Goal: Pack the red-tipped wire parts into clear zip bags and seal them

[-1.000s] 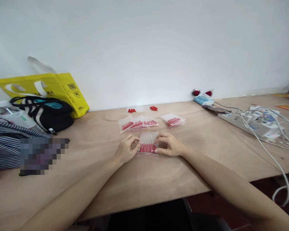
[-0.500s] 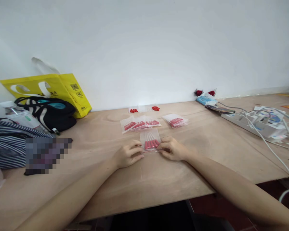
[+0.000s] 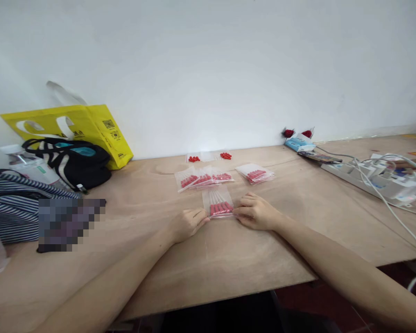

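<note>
A small clear plastic bag (image 3: 216,194) lies flat on the table, holding several red cylindrical pieces (image 3: 222,208) with thin pale stems. My left hand (image 3: 190,224) is closed, its thumb and fingertips pinched at the bag's lower left corner. At the lower right edge, my right hand (image 3: 257,212) has its fingers curled onto the same bag. Just beyond it, similar filled bags (image 3: 204,178) overlap in a row. Another stack of filled bags (image 3: 255,174) sits to the right of that row.
Two small heaps of red pieces (image 3: 194,159) lie near the wall on clear bags. A yellow bag (image 3: 114,138), a black bag (image 3: 86,166) and a striped cloth (image 3: 14,208) crowd the left. On the right are a power strip (image 3: 364,185), cables and a blue packet (image 3: 301,143).
My left thumb and fingers, apart before, have closed together at the bag's lower left corner. The bag's bottom edge looks drawn up or folded. My right hand stays at its side.
</note>
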### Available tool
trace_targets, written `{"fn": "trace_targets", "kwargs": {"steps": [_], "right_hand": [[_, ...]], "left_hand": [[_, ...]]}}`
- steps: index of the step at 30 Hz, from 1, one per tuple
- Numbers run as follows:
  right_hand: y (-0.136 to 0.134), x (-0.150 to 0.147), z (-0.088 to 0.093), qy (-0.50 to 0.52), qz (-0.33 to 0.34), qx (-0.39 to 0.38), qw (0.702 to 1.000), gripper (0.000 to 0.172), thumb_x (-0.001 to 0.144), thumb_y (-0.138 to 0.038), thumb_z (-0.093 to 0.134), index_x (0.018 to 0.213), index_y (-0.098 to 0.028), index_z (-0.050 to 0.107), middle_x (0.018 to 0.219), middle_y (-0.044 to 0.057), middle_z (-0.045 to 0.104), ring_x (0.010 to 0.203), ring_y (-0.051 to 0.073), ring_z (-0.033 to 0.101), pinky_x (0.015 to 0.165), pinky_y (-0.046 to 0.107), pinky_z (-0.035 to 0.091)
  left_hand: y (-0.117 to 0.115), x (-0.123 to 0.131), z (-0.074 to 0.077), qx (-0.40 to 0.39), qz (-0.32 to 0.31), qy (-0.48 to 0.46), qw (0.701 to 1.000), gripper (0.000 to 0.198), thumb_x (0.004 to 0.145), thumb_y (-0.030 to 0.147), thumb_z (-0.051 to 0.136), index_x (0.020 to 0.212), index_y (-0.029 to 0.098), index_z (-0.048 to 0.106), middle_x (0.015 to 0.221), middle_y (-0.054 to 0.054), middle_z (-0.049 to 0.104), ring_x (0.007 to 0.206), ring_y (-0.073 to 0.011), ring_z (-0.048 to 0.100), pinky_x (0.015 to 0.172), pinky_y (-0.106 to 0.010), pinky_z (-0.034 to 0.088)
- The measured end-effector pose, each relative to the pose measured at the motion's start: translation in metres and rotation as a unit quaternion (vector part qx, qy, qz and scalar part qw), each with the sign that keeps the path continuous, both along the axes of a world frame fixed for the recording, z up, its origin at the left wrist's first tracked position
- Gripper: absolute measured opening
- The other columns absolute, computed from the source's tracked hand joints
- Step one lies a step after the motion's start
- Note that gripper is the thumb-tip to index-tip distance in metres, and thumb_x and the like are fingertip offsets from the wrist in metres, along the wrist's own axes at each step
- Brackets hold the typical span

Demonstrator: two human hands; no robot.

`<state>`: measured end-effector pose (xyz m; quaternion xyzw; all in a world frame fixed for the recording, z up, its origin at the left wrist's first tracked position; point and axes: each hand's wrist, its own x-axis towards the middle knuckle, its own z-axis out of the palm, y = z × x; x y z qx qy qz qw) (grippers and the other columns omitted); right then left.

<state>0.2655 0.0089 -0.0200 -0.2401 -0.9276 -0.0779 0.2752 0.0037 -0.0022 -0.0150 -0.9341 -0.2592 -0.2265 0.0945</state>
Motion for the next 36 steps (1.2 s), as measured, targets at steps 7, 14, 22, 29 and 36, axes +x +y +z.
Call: {"fn": "trace_targets", "kwargs": {"steps": [7, 14, 22, 29, 36], "right_hand": [[0.001, -0.007, -0.003, -0.006, -0.019, 0.084, 0.996, 0.029, 0.089, -0.019, 0.034, 0.076, -0.017, 0.061, 0.064, 0.004, 0.055, 0.062, 0.013, 0.047, 0.067, 0.030, 0.034], [0.004, -0.008, -0.005, 0.051, -0.057, 0.064, 0.995, 0.023, 0.088, -0.022, 0.039, 0.077, -0.016, 0.058, 0.067, 0.005, 0.057, 0.066, 0.015, 0.049, 0.065, 0.030, 0.034], [0.009, -0.004, -0.002, 0.019, -0.022, 0.153, 0.988, 0.020, 0.088, -0.020, 0.041, 0.079, -0.016, 0.059, 0.065, 0.003, 0.056, 0.062, 0.012, 0.045, 0.065, 0.028, 0.034], [0.013, -0.006, -0.001, -0.030, 0.028, 0.271, 0.962, 0.026, 0.085, -0.009, 0.037, 0.069, -0.014, 0.056, 0.060, 0.001, 0.049, 0.059, 0.012, 0.040, 0.068, 0.029, 0.034], [0.011, -0.009, -0.001, -0.010, -0.002, 0.265, 0.964, 0.019, 0.084, -0.013, 0.044, 0.069, -0.015, 0.057, 0.059, 0.000, 0.050, 0.060, 0.011, 0.039, 0.068, 0.028, 0.033]], "left_hand": [[0.001, -0.002, 0.003, 0.073, -0.045, -0.038, 0.996, 0.018, 0.085, 0.029, 0.048, 0.089, 0.015, 0.058, 0.087, -0.007, 0.067, 0.075, -0.0160, 0.065, 0.062, -0.023, 0.052], [0.002, -0.001, -0.002, 0.144, -0.017, -0.023, 0.989, 0.015, 0.083, 0.019, 0.048, 0.089, 0.019, 0.062, 0.087, -0.003, 0.069, 0.077, -0.0144, 0.066, 0.068, -0.023, 0.054], [0.005, 0.000, 0.002, 0.214, -0.027, -0.034, 0.976, 0.019, 0.086, 0.012, 0.043, 0.084, 0.016, 0.061, 0.080, -0.003, 0.069, 0.068, -0.0119, 0.066, 0.060, -0.020, 0.054], [0.007, 0.001, 0.003, 0.234, -0.062, -0.050, 0.969, 0.014, 0.084, 0.010, 0.045, 0.082, 0.014, 0.059, 0.077, -0.004, 0.069, 0.066, -0.0135, 0.065, 0.058, -0.024, 0.054], [0.006, 0.003, 0.007, 0.207, -0.061, -0.066, 0.974, 0.014, 0.083, 0.009, 0.046, 0.082, 0.014, 0.059, 0.077, -0.004, 0.068, 0.066, -0.0131, 0.064, 0.060, -0.024, 0.054]]}}
